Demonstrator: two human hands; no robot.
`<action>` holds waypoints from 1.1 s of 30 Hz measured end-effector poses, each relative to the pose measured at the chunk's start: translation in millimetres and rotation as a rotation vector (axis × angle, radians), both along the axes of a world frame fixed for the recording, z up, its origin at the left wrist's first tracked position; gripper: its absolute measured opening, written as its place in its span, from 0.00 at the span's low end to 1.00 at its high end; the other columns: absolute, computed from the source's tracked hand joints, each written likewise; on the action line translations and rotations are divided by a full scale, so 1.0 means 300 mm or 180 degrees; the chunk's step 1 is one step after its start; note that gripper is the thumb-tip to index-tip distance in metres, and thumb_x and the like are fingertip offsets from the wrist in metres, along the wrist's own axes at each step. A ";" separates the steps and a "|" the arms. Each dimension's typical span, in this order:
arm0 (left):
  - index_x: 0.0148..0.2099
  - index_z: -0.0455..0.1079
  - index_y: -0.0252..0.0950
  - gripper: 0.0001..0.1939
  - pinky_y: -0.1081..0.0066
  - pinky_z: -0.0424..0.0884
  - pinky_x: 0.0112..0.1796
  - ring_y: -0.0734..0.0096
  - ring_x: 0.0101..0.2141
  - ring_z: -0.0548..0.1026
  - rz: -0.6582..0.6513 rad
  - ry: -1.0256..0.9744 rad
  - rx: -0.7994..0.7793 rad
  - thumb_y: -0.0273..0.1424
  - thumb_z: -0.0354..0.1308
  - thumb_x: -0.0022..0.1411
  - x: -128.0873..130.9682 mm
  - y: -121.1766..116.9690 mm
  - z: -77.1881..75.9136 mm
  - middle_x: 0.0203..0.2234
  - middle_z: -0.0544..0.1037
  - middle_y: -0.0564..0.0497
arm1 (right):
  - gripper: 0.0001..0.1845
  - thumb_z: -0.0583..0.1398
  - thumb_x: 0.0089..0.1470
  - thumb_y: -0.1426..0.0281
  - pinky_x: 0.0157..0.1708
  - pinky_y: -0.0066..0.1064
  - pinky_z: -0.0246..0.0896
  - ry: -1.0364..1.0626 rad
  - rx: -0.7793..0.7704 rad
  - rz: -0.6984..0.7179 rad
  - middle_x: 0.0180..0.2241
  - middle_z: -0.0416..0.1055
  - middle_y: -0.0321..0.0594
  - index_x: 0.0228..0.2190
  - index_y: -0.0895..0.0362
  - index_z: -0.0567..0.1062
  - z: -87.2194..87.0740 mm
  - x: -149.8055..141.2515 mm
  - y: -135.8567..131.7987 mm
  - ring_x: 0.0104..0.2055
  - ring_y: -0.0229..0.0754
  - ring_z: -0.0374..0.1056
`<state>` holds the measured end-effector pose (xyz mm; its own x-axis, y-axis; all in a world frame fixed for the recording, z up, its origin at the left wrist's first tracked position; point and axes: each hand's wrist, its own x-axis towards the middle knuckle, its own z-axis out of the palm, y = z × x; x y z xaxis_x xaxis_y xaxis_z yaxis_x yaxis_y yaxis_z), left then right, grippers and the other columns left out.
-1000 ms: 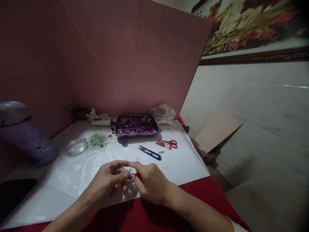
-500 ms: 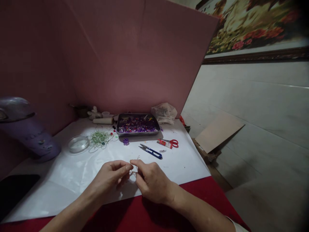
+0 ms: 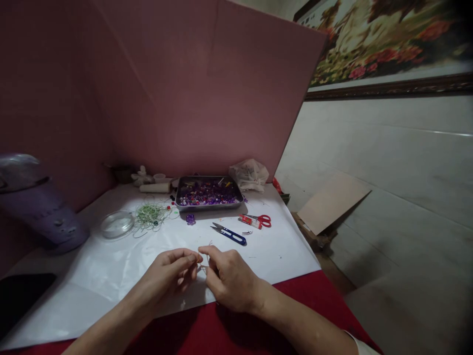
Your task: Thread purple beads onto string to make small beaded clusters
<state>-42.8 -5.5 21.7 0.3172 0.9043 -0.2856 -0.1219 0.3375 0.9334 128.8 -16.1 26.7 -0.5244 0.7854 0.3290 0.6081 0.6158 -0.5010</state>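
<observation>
Between my hands runs a thin, light-brown cord [image 3: 202, 266], with a loose end sticking up past the right fingertips. My left hand [image 3: 175, 268] pinches it between thumb and forefinger. My right hand [image 3: 231, 276] is closed on the other part of it, the forefinger stretched toward the left fingertips. Whether the cord is looped or knotted is too small to tell. Just beyond the hands lie blue thread snips [image 3: 229, 233], and farther left a purple bead cluster [image 3: 190, 219] rests on the white sheet.
A metal tray [image 3: 210, 207] of purple beads stands at the back. Red-handled scissors [image 3: 264, 220] and a red lighter [image 3: 250, 221] lie to the right. Leftward are tangled green thread [image 3: 151, 215], a clear round dish [image 3: 117, 224] and a purple tumbler [image 3: 48, 217].
The view has shifted slightly, so the table items appear a little left and lower. Both hands keep their hold on the cord, with almost no movement.
</observation>
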 end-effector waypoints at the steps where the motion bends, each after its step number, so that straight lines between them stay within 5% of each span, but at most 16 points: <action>1: 0.31 0.73 0.32 0.12 0.77 0.47 0.17 0.82 0.15 0.58 0.0008 0.0006 0.0024 0.38 0.61 0.52 0.000 0.001 -0.002 0.16 0.71 0.55 | 0.23 0.52 0.49 0.79 0.31 0.31 0.62 -0.0005 0.0013 -0.0002 0.26 0.73 0.41 0.49 0.62 0.65 0.000 0.000 0.001 0.27 0.43 0.69; 15: 0.21 0.65 0.34 0.18 0.75 0.42 0.17 0.82 0.14 0.51 -0.0120 0.0501 0.0182 0.43 0.63 0.47 0.005 0.004 0.014 0.10 0.61 0.60 | 0.22 0.51 0.52 0.78 0.32 0.31 0.62 0.0005 -0.0025 -0.0195 0.26 0.73 0.41 0.50 0.61 0.66 -0.011 -0.005 0.005 0.28 0.43 0.69; 20: 0.23 0.65 0.34 0.17 0.76 0.42 0.17 0.82 0.14 0.52 0.0020 0.0425 0.0138 0.43 0.62 0.50 -0.007 0.009 0.000 0.11 0.63 0.59 | 0.08 0.53 0.59 0.70 0.35 0.27 0.60 0.0241 -0.0004 -0.0060 0.29 0.72 0.40 0.34 0.58 0.72 0.004 0.002 0.017 0.32 0.40 0.68; 25: 0.23 0.65 0.34 0.16 0.77 0.43 0.18 0.82 0.15 0.52 0.0024 0.0290 0.0222 0.41 0.62 0.50 -0.012 0.015 -0.015 0.12 0.64 0.59 | 0.02 0.60 0.52 0.72 0.33 0.26 0.59 0.0156 0.0130 -0.0197 0.35 0.68 0.38 0.28 0.57 0.71 0.004 0.006 0.016 0.32 0.37 0.66; 33: 0.22 0.63 0.35 0.16 0.76 0.41 0.17 0.82 0.14 0.50 0.0068 0.0388 0.0303 0.41 0.62 0.49 0.014 0.014 -0.024 0.11 0.60 0.61 | 0.10 0.59 0.47 0.82 0.32 0.23 0.57 0.0473 -0.0042 -0.0129 0.39 0.66 0.35 0.20 0.59 0.66 -0.005 -0.001 0.009 0.31 0.32 0.65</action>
